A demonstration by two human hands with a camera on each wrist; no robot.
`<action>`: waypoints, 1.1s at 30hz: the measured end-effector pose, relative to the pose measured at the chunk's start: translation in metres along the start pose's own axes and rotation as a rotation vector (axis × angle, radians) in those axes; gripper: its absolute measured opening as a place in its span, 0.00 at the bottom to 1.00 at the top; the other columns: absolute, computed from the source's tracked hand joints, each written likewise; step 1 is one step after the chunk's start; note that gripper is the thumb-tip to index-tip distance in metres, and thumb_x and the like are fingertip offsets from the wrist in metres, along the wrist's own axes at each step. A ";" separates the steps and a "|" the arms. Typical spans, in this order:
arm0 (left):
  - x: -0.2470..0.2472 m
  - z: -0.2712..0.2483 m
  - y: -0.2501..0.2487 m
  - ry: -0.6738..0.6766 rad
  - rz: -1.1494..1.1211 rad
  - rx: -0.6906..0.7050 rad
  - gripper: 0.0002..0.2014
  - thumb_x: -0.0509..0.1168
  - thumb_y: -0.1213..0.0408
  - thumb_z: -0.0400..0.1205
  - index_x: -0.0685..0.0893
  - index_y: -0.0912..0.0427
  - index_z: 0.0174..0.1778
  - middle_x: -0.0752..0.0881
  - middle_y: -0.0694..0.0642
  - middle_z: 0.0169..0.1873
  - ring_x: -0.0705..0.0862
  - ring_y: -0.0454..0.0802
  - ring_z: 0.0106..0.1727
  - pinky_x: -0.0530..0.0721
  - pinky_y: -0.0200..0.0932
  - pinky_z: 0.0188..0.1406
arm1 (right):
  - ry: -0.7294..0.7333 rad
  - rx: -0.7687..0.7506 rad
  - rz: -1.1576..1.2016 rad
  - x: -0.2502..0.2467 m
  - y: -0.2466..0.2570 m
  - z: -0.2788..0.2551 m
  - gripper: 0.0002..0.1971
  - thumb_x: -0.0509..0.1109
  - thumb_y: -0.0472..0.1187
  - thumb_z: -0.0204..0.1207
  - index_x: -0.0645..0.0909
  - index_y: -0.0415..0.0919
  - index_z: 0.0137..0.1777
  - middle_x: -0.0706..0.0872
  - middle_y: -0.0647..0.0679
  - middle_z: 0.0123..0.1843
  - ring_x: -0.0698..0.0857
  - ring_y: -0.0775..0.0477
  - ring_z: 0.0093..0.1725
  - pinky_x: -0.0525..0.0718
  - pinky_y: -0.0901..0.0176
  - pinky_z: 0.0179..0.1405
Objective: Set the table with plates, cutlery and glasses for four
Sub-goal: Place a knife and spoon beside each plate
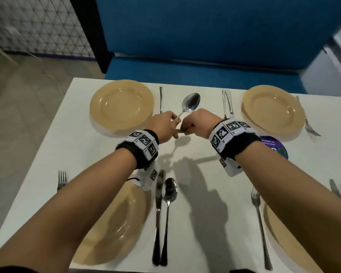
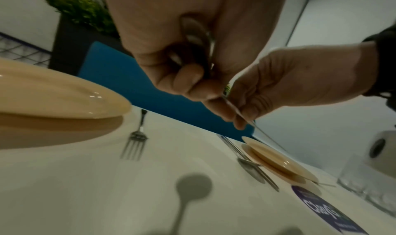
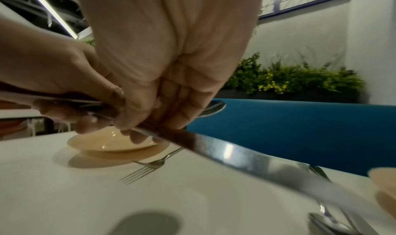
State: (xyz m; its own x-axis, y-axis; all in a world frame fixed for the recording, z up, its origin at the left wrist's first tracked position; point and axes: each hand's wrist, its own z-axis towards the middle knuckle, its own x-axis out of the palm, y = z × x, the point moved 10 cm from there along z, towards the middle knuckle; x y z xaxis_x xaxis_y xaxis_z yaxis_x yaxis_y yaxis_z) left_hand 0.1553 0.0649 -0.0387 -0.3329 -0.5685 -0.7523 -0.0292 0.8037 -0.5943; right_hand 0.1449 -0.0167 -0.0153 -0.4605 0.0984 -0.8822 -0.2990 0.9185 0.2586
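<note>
Left hand: our left hand (image 1: pixel 164 126), at the centre of the head view above the table, curls its fingers round the handle of a spoon (image 1: pixel 190 103), whose bowl points toward the top of the frame.
Right hand: our right hand (image 1: pixel 197 123), touching the left, closes round a knife (image 3: pixel 246 155); in the right wrist view its blade runs toward the lower right.
Table: we see the white table (image 1: pixel 209 178) fill the lower half of the head view.
Plates: four tan plates lie at upper left (image 1: pixel 121 105), upper right (image 1: pixel 272 109), lower left (image 1: pixel 114 225) and lower right (image 1: pixel 287 251).
Laid cutlery: a knife and spoon pair (image 1: pixel 162 211) lies just right of the lower left plate; a fork (image 1: pixel 61 180) lies at its left.
Glasses: in the left wrist view we see glasses (image 2: pixel 368 186) at the right edge.
Sticker: a purple sticker (image 1: pixel 276 147) lies below the upper right plate.
</note>
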 end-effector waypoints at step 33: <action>-0.186 0.003 0.365 -0.232 -0.574 -0.354 0.11 0.53 0.61 0.87 0.79 0.56 0.60 0.87 0.47 0.33 0.80 0.48 0.26 0.75 0.37 0.25 | -0.184 0.365 0.334 0.073 0.254 0.248 0.12 0.62 0.32 0.76 0.82 0.38 0.56 0.86 0.41 0.51 0.86 0.39 0.51 0.85 0.50 0.52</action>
State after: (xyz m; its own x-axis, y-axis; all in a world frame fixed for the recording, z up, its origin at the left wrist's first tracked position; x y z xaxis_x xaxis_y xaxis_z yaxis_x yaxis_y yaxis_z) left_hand 0.2091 0.4633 -0.1168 0.0350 -0.9104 -0.4123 -0.4571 0.3523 -0.8167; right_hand 0.2422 0.3190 -0.1113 -0.3166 0.4444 -0.8380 0.1649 0.8958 0.4128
